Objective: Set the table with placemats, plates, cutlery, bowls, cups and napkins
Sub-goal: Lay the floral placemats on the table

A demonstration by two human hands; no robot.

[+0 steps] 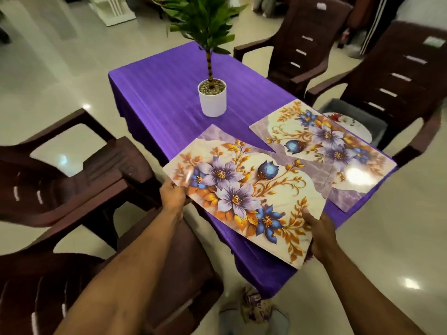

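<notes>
A glossy floral placemat (244,189) with purple and blue flowers hangs over the near left corner of the purple-clothed table (164,93). My left hand (173,195) grips its left edge and my right hand (319,232) grips its near right corner. A second matching placemat (321,151) lies flat on the table's right side, and the held mat's far corner overlaps it slightly. A white plate with a red flower pattern (350,126) rests on the seat of the chair to the right.
A potted plant in a white pot (212,97) stands mid-table. Dark brown plastic chairs surround the table: two at the left (72,170), two at the right (391,76). Patterned items lie on the floor by my feet (254,308).
</notes>
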